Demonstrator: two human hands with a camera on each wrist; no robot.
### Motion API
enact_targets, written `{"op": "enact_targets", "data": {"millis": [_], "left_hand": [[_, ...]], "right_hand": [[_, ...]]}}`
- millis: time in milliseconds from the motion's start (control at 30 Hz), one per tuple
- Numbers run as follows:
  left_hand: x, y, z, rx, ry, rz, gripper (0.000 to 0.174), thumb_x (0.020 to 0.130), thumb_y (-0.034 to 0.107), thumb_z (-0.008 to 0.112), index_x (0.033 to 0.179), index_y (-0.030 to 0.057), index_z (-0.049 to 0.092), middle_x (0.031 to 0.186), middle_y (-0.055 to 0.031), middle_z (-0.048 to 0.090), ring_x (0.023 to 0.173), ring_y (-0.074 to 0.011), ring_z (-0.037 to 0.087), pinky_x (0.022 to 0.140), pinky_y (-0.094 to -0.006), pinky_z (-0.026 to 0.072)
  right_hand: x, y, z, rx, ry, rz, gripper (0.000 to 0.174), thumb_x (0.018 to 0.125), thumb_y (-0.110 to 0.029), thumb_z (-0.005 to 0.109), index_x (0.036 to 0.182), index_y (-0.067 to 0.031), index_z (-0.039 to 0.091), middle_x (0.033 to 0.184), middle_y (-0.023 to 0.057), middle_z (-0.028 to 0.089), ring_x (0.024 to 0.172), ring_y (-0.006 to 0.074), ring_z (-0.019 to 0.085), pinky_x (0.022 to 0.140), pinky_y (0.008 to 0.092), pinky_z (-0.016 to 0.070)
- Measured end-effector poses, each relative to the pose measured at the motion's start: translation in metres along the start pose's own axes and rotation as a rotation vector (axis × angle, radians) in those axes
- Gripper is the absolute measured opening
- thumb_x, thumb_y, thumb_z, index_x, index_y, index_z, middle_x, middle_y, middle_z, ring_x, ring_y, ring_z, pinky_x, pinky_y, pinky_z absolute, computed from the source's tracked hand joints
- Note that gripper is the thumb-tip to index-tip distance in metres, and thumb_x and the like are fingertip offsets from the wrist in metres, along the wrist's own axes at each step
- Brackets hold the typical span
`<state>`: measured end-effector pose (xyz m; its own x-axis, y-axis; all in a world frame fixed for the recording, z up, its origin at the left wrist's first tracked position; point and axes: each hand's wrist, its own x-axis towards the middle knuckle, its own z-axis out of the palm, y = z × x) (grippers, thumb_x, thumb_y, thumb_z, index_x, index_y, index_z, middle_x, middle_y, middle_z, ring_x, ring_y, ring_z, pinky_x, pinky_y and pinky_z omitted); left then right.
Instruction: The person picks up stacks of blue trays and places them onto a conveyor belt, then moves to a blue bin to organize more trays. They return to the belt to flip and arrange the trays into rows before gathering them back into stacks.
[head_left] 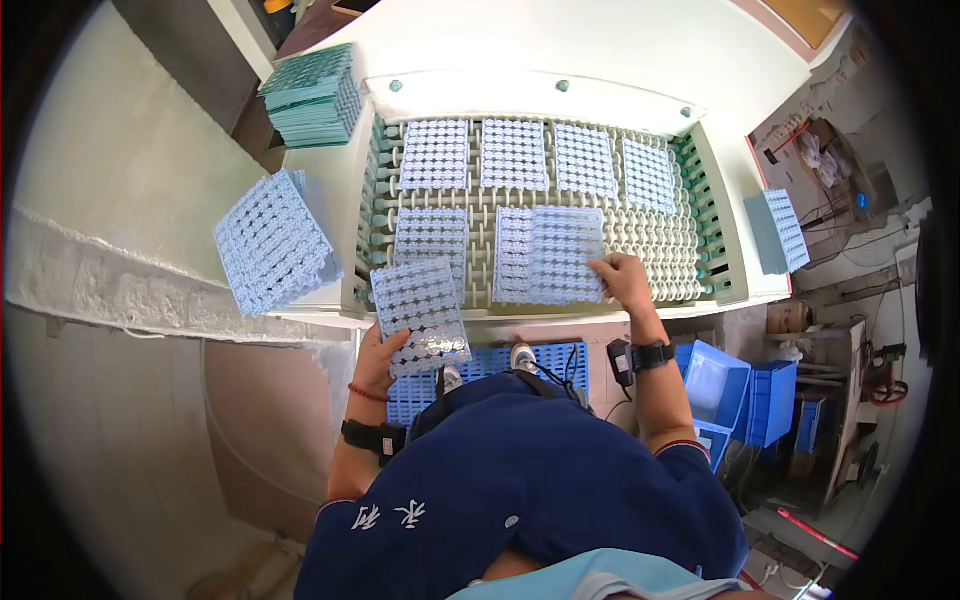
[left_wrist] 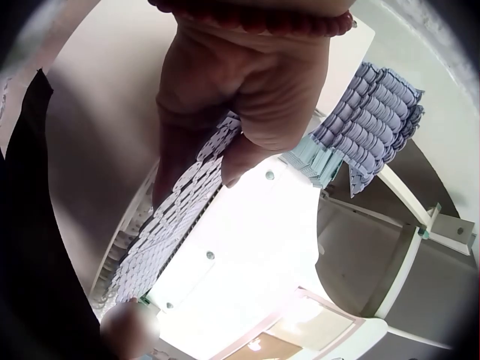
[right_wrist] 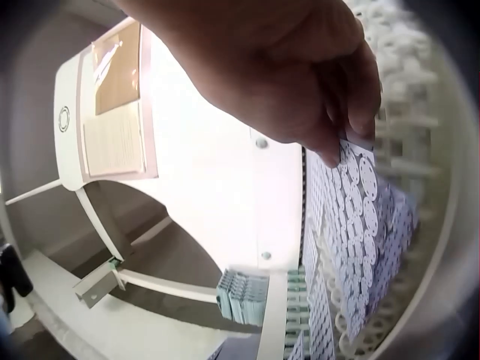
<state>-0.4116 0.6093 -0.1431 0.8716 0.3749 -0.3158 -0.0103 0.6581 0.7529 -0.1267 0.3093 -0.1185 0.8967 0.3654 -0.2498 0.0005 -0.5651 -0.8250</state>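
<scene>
The left hand [head_left: 378, 358] grips the lower left edge of a light-blue perforated panel [head_left: 420, 310], held tilted over the front rim; in the left wrist view the hand [left_wrist: 240, 97] pinches the panel [left_wrist: 176, 214] between thumb and fingers. The right hand [head_left: 625, 280] pinches the right edge of another panel [head_left: 568, 250], which overlaps a panel [head_left: 512, 255] on the front of the roller bed. Seen from the right wrist, thumb and fingertips of the hand [right_wrist: 300, 82] hold a panel's corner [right_wrist: 356, 202]. Four panels lie in the back row, one [head_left: 435, 155] at its left end.
Light-blue panels [head_left: 270, 245] are stacked on the machine's left ledge, with a greenish stack [head_left: 315, 95] behind. Another stack [head_left: 778, 232] stands on the right ledge. White rollers [head_left: 655, 255] show at the bed's front right. Blue bins [head_left: 715, 385] are on the floor at right.
</scene>
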Motion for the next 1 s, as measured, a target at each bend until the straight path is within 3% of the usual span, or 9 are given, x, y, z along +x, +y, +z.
{"op": "enact_targets", "data": {"millis": [200,267,300,333,400,533,833,967,1000], "left_hand": [[0.0,-0.004,-0.002,0.016,-0.051,-0.026,0.037,0.085,0.003,0.055,0.12,-0.0045,0.046,0.111,-0.0157,0.058,0.096,-0.0243,0.061,0.083,-0.0373,0.0514],[0.0,-0.005,0.0,0.015,-0.049,-0.031,0.037,0.085,0.004,0.055,0.12,-0.0047,0.046,0.112,-0.0158,0.058,0.096,-0.0245,0.061,0.083,-0.0374,0.0515],[0.0,-0.005,0.001,0.013,-0.044,-0.035,0.037,0.085,0.004,0.055,0.12,-0.0048,0.045,0.112,-0.0159,0.058,0.096,-0.0246,0.061,0.083,-0.0376,0.0516],[0.0,-0.005,0.004,0.015,-0.046,-0.037,0.037,0.085,0.004,0.055,0.12,-0.0048,0.045,0.112,-0.0159,0.058,0.096,-0.0246,0.061,0.083,-0.0376,0.0516],[-0.001,-0.002,0.01,0.002,-0.051,-0.029,0.034,0.085,0.004,0.056,0.117,-0.0036,0.049,0.109,-0.0138,0.06,0.094,-0.0215,0.062,0.081,-0.0343,0.0516],[0.002,-0.008,0.009,-0.053,-0.088,-0.056,0.034,0.086,0.004,0.053,0.118,-0.0054,0.048,0.11,-0.0157,0.059,0.096,-0.0238,0.061,0.083,-0.036,0.051],[-0.01,-0.01,0.006,-0.173,-0.165,-0.092,0.044,0.084,0.01,0.049,0.123,-0.0102,0.042,0.116,-0.0224,0.055,0.104,-0.0313,0.058,0.09,-0.0414,0.0475],[-0.012,-0.011,0.006,-0.228,-0.137,-0.092,0.039,0.085,0.007,0.05,0.12,-0.0087,0.046,0.114,-0.0198,0.057,0.102,-0.0286,0.059,0.089,-0.0391,0.0476],[-0.012,-0.013,0.005,-0.23,-0.137,-0.091,0.039,0.085,0.007,0.05,0.12,-0.0087,0.046,0.114,-0.0198,0.057,0.102,-0.0286,0.059,0.089,-0.0391,0.0476]], "right_hand": [[0.017,0.043,-0.058,-0.129,0.059,0.085,0.029,0.077,-0.027,0.069,0.082,0.0013,0.068,0.058,0.0079,0.061,0.048,0.0138,0.058,0.043,0.0266,0.045],[0.01,0.044,-0.059,-0.658,0.27,-0.116,0.034,0.073,-0.037,0.071,0.086,-0.0052,0.069,0.069,0.0109,0.066,0.061,0.0224,0.064,0.056,0.0336,0.0501],[0.004,0.027,-0.052,-0.796,0.272,0.023,0.042,0.069,-0.046,0.07,0.091,-0.0106,0.069,0.088,0.0117,0.067,0.078,0.029,0.064,0.069,0.0381,0.0507],[-0.004,0.011,-0.043,-0.795,0.274,0.026,0.042,0.069,-0.046,0.07,0.091,-0.0106,0.069,0.088,0.0117,0.067,0.078,0.029,0.064,0.069,0.0381,0.0507],[-0.018,-0.013,-0.021,-0.865,0.307,-0.122,0.047,0.069,-0.046,0.071,0.097,-0.0097,0.067,0.103,0.013,0.064,0.093,0.0287,0.061,0.077,0.0378,0.0497],[-0.019,-0.026,0.027,-0.669,0.079,-0.734,0.055,0.065,-0.037,0.076,0.108,-0.0067,0.06,0.115,0.0133,0.058,0.112,0.0291,0.051,0.093,0.0371,0.0408],[-0.015,-0.028,0.047,-0.823,-0.163,-0.938,0.031,0.074,-0.013,0.061,0.103,-0.005,0.059,0.11,0.01,0.061,0.104,0.0252,0.057,0.087,0.037,0.046],[-0.018,-0.051,0.037,-0.794,-0.143,-1.042,0.028,0.073,-0.009,0.057,0.1,-0.002,0.059,0.106,0.0129,0.062,0.097,0.0261,0.06,0.08,0.0357,0.0497],[-0.019,-0.06,0.031,-0.771,-0.011,-1.11,0.026,0.073,-0.008,0.058,0.098,-0.0011,0.059,0.104,0.0143,0.062,0.094,0.0266,0.061,0.078,0.035,0.0507]]}}
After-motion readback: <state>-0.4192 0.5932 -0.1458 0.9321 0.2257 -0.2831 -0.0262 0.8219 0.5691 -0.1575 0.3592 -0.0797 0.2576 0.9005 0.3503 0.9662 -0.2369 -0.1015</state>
